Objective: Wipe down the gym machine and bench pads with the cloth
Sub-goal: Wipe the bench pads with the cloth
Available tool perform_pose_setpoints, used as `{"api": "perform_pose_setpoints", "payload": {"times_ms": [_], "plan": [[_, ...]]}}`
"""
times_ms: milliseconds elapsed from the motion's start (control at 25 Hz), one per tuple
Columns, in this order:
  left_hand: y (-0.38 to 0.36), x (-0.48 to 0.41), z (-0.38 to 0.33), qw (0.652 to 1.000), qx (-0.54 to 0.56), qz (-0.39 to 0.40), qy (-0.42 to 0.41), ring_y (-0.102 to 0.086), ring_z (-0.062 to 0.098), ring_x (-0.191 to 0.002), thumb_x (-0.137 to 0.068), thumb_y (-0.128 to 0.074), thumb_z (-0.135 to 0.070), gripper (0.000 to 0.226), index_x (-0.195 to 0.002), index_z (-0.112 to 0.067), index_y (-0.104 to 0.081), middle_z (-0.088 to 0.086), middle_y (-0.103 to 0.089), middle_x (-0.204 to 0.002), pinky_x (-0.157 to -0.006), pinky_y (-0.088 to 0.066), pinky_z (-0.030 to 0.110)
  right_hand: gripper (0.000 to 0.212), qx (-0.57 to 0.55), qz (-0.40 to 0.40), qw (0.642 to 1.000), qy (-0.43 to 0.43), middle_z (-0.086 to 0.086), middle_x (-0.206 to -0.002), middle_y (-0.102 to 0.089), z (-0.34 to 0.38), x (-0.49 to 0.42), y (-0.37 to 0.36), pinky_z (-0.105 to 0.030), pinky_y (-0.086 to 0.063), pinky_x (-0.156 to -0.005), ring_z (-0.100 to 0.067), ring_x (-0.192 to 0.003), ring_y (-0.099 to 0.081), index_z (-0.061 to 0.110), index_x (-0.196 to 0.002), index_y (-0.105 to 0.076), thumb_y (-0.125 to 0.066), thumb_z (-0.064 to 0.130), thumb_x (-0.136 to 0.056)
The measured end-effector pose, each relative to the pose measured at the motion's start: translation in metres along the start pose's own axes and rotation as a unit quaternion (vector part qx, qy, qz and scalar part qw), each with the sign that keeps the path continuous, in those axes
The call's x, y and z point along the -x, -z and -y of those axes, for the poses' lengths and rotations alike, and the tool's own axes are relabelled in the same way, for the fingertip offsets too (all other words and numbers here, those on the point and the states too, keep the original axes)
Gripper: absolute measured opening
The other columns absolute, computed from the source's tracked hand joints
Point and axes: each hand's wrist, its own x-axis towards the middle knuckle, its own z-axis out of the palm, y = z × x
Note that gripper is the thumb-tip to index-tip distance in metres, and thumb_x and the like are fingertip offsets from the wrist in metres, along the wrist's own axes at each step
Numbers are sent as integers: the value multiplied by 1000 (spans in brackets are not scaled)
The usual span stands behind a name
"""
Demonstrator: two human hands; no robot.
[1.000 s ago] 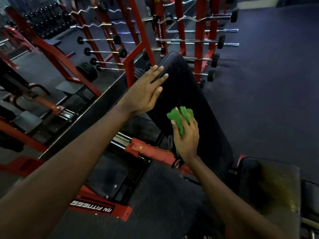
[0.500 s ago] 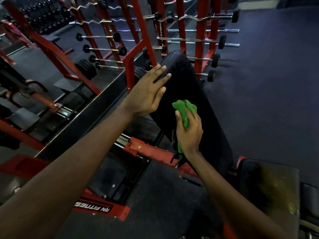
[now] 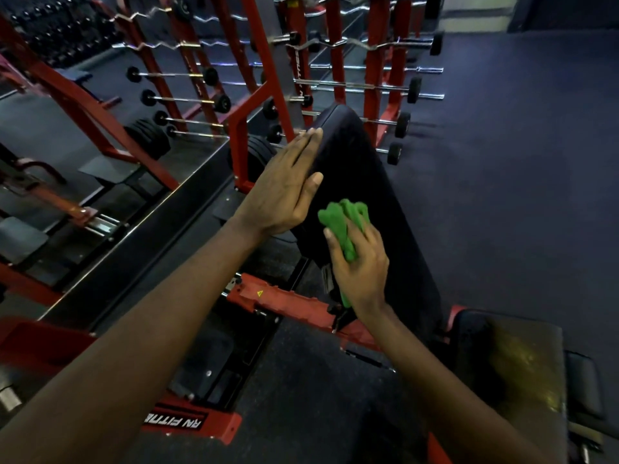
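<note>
A long black back pad of a red-framed bench slopes up and away in the middle of the view. My left hand lies flat with straight fingers against the pad's left edge. My right hand grips a bunched green cloth and holds it against the pad's lower left part. A tail of the cloth hangs below my palm. The worn black seat pad sits at the lower right, with yellowish marks on it.
The bench's red frame runs below my hands. A red rack of fixed barbells stands behind the pad. A mirror wall on the left reflects racks and plates. Dark carpet spreads to the right.
My right hand has slid the green cloth up the back pad. My left hand has turned more edge-on against the pad's side and shifted slightly.
</note>
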Motion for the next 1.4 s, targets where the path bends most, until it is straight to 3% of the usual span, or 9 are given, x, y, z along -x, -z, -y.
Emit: {"api": "perform_pose_setpoints", "payload": {"times_ms": [120, 240, 360, 480, 600, 760, 880, 1080, 1400], "plan": [[0, 3, -2, 997, 70, -44, 8, -31, 22, -147, -107, -33, -31, 60, -156, 1, -21, 14, -31, -159, -120, -27, 44, 39, -2, 6, 1000, 27, 0, -140, -61, 7, -5, -3, -43, -46, -108, -18, -134, -52, 19, -134, -65, -63, 36, -99], [0, 3, -5, 974, 208, -62, 56, -32, 2, -144, -108, -33, -25, 53, -155, -2, -27, 1, -34, -155, -119, -26, 28, 41, 8, 9, 999, 36, -1, -141, -60, 24, -67, -16, -45, -47, -106, -23, -132, -54, 18, -134, -64, -59, 35, -97], [0, 3, -6, 933, 338, -39, 119, -29, 6, -148, -109, -27, -37, 57, -156, -6, -25, 2, -32, -159, -124, -22, 35, 45, 16, 10, 1000, 20, -2, -142, -60, 36, -93, -20, -47, -47, -106, -26, -132, -53, 19, -135, -63, -59, 35, -93], [-1, 1, -7, 920, 361, -37, 146, -26, 8, -150, -104, -22, -53, 67, -156, -12, -31, 2, -32, -161, -125, -19, 39, 40, 11, 36, 993, 112, -6, -144, -57, 19, -51, -10, -47, -45, -107, -28, -134, -51, 17, -134, -64, -64, 33, -96], [6, -3, -3, 934, 328, 9, 141, -20, 4, -151, -107, -17, -45, 57, -152, -20, -42, -3, -28, -163, -125, -13, 32, 44, 55, 99, 974, 196, -6, -151, -50, 4, -18, 1, -47, -40, -107, -31, -139, -44, 26, -134, -64, -73, 29, -91], [18, -21, 11, 991, 65, 109, 53, -10, 19, -154, -105, -20, -48, 55, -152, -28, -41, 3, -17, -167, -124, -10, 52, 46, 91, 102, 967, 216, -4, -151, -50, 18, -33, -5, -46, -38, -103, -33, -138, -43, 36, -132, -62, -74, 34, -88], [23, -38, 18, 985, -42, 165, 5, -2, 20, -155, -99, -24, -55, 62, -155, -29, -33, 3, -8, -168, -124, 0, 45, 48, 89, 104, 968, 209, -3, -153, -47, 19, -28, -3, -47, -37, -105, -33, -141, -40, 40, -137, -57, -71, 36, -91], [23, -50, 28, 978, -57, 191, -65, 5, 15, -155, -98, -31, -53, 62, -154, -25, -37, 4, -6, -168, -123, 8, 35, 53, 116, 126, 967, 189, 3, -160, -35, -5, 12, 7, -54, -36, -105, -27, -149, -27, 43, -142, -49, -64, 33, -92], [17, -58, 47, 967, 58, 224, -110, 3, 13, -154, -103, -22, -41, 55, -153, -23, -39, 1, -16, -167, -122, 7, 29, 40, 171, 24, 971, 166, -2, -150, -50, 52, -14, -28, -48, -36, -107, -32, -140, -41, 36, -134, -61, -66, 33, -94]]}}
